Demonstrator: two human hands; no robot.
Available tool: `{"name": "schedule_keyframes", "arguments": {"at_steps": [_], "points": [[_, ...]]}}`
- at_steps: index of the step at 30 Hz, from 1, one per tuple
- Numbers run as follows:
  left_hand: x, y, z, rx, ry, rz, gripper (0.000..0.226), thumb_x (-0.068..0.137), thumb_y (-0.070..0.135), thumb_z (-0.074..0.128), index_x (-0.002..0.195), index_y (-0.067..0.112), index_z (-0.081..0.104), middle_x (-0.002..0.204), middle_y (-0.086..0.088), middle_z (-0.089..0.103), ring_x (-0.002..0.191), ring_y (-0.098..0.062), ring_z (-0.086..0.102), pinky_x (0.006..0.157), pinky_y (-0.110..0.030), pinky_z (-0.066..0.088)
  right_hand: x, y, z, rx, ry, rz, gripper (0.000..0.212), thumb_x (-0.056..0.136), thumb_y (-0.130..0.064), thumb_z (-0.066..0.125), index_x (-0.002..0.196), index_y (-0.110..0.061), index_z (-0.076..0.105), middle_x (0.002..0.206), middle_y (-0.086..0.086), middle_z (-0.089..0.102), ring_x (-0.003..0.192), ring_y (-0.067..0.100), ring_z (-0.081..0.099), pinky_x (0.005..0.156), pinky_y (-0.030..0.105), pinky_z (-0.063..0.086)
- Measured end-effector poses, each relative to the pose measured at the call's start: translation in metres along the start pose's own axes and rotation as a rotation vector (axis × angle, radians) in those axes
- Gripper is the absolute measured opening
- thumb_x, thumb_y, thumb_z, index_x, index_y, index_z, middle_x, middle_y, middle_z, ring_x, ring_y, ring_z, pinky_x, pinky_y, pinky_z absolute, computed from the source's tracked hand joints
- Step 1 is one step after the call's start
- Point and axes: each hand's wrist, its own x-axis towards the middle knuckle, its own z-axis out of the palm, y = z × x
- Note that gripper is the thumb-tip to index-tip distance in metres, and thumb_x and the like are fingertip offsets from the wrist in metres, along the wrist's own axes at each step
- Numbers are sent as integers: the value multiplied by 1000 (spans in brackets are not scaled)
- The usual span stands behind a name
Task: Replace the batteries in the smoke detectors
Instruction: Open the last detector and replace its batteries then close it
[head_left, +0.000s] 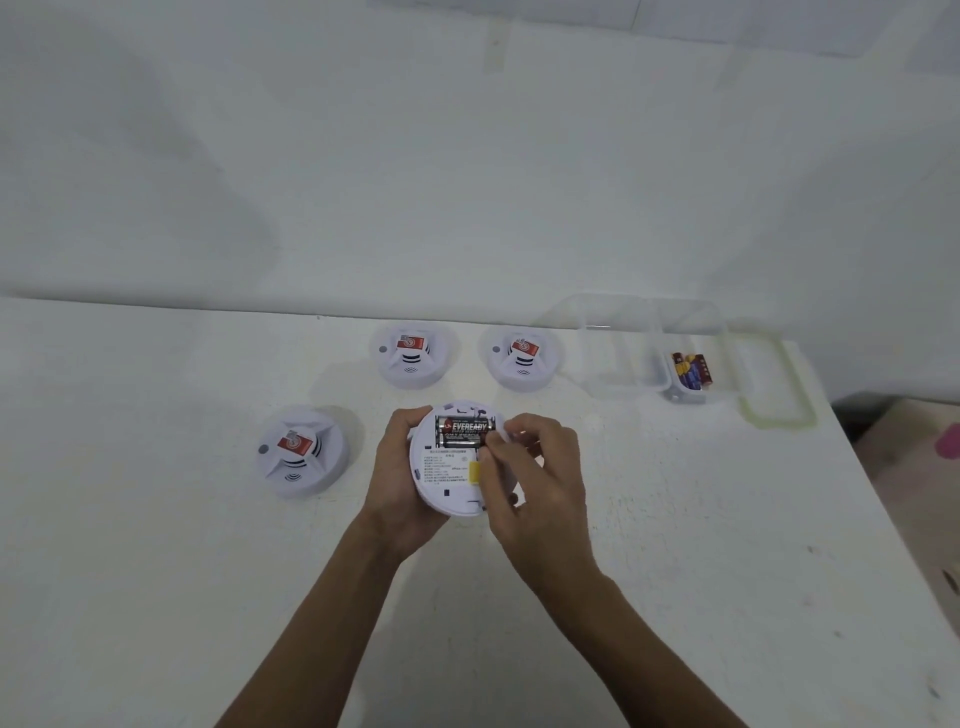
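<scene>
Left hand grips detector, back up. Right hand pinches batteries, hiding their end. Other detectors nearby, box right.

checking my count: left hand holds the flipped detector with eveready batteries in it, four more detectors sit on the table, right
Three, not four: the head view shows only a near-left detector, a back-left detector and a back-right detector on the table. The left hand does hold the flipped detector with Eveready batteries in it.
</scene>
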Motion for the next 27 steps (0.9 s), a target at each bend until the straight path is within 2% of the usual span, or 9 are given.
{"name": "schedule_keyframes", "arguments": {"at_steps": [2,5,9,11,14,16,18,20,27], "points": [[-1,0,1,-12,-12,-35,72,102,20,17,62,27,77,71,0,74,65,-14,70,57,-23,57,1,3,-2,-35,-39,-52,43,97,-36,47,99,-2,72,104,12,66,93,17,57,76,13,48],[4,-2,-5,-46,-18,-82,68,99,26,18,67,24,78,76,-3,74,67,-16,71,59,-27,58,4,5,-9,-47,-122,-79,45,98,-38,42,103,-4,71,106,8,64,97,13,53,80,8,41],[10,-5,-13,-134,-40,-159,51,92,36,29,89,15,75,93,-12,71,81,-26,69,70,-40,58,8,13,-21,100,-86,5,28,91,-23,53,100,-4,71,101,6,64,92,3,53,82,2,40],[13,-7,-17,-185,-101,-206,49,89,40,33,110,10,66,111,-18,65,99,-34,63,86,-53,51,10,21,-25,129,-10,54,20,87,-15,57,95,-3,70,94,5,65,84,3,56,80,3,43],[15,-10,-21,-227,-210,-283,56,80,45,44,119,8,61,123,-22,59,110,-39,58,91,-56,47,6,40,-26,31,2,202,20,84,-17,60,95,-3,69,91,8,68,79,12,62,75,20,54],[15,-11,-25,-245,-247,-288,57,74,45,53,114,7,65,120,-21,62,107,-38,61,85,-54,51,0,51,-25,-99,-153,395,32,87,-28,61,108,-5,66,104,11,67,89,22,64,81,34,55],[16,-12,-27,-255,-264,-276,58,69,44,62,114,8,66,120,-21,63,107,-38,62,84,-53,52,-9,59,-23,-262,-417,552,48,90,-41,59,125,-8,56,122,9,58,106,22,55,92,31,45],[16,-13,-29,-253,-272,-269,59,67,45,65,114,10,67,120,-20,62,108,-38,61,86,-54,51,-17,59,-23,-378,-574,604,58,88,-52,55,129,-11,50,126,6,49,112,19,47,92,26,40],[18,-15,-33,-281,-299,-272,58,69,45,62,115,9,67,121,-20,63,108,-38,62,86,-55,51,-29,56,-12,-418,-580,644,60,83,-52,61,124,-11,46,123,6,47,107,19,45,88,27,43]]}}
